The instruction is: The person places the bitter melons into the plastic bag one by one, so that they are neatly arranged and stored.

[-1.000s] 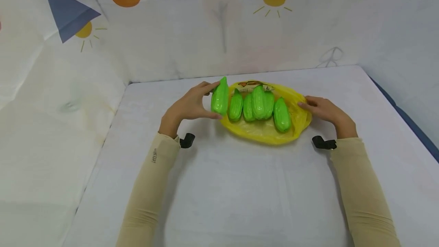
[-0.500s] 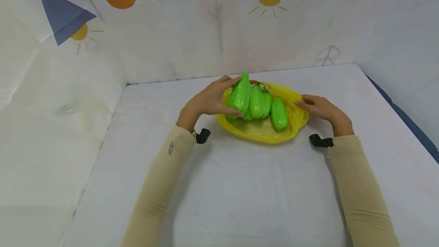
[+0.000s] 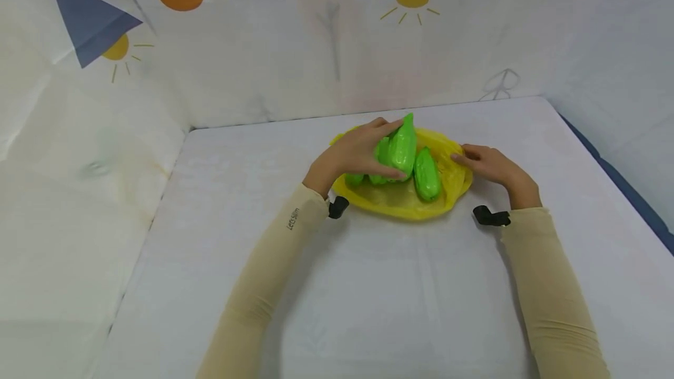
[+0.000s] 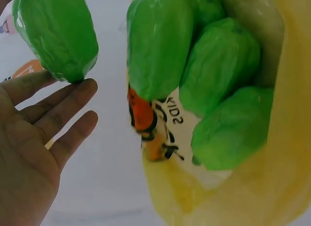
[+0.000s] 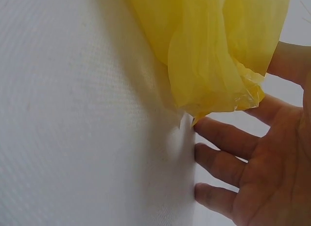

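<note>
My left hand [image 3: 358, 150] grips a glossy green papaya-shaped fruit [image 3: 403, 146] between thumb and fingers, tapered end up, above the yellow plastic bag [image 3: 402, 210]. From the left wrist, the held fruit [image 4: 58, 34] hangs at the fingertips, left of the bag's opening. Inside the bag lie several more of these green fruits [image 4: 163, 43]; one loose green fruit [image 3: 427, 174] sits just right of the held one, and others are partly covered by my left hand. On the bag's right edge, my right hand [image 3: 492, 167] pinches the yellow plastic [image 5: 209, 75] between thumb and index finger, other fingers extended.
The bag lies on a white-covered table [image 3: 379, 291], near its back edge. Behind it rises a white cloth backdrop [image 3: 263, 63] with printed shapes, continuing along the left side. Printing [image 4: 167, 121] shows on the bag's inner side.
My left hand has carried the green fruit rightward from beside the bag's left edge to above the bag's middle. My right hand stays at the bag's right edge.
</note>
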`<state>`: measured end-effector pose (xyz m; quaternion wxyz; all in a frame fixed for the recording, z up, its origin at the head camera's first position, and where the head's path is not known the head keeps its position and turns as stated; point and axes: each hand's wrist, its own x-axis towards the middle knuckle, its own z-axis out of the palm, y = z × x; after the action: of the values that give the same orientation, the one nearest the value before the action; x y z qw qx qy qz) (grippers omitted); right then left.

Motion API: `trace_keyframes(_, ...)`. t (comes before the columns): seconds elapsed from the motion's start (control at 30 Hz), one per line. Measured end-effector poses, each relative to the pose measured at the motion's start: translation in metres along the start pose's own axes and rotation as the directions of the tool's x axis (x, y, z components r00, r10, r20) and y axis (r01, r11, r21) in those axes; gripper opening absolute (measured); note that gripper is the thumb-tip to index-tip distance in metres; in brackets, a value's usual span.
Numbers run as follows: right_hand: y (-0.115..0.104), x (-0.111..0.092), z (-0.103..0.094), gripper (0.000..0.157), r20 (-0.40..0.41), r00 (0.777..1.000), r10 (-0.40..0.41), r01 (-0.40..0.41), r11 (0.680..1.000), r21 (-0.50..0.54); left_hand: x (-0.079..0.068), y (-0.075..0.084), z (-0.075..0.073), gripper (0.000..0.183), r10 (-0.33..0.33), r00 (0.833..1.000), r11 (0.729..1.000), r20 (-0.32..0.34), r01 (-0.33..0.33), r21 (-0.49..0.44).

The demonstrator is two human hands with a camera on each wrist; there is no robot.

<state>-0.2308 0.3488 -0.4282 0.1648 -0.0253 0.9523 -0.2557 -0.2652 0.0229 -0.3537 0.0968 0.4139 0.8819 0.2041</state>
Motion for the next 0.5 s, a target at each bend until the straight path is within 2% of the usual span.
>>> trace_keyframes(0.2,-0.001,-0.002,0.001,0.08,0.005,1.0,0.002,-0.002,1.0,0.012,0.017,0.008,0.013,0.111,-0.003,0.999,0.99,0.047,-0.004,0.139)
trace_keyframes(0.5,0.0,-0.001,0.001,0.07,-0.018,1.0,-0.023,0.024,0.999,0.024,0.032,0.011,0.031,0.111,-0.092,0.989,0.948,0.114,0.052,0.313)
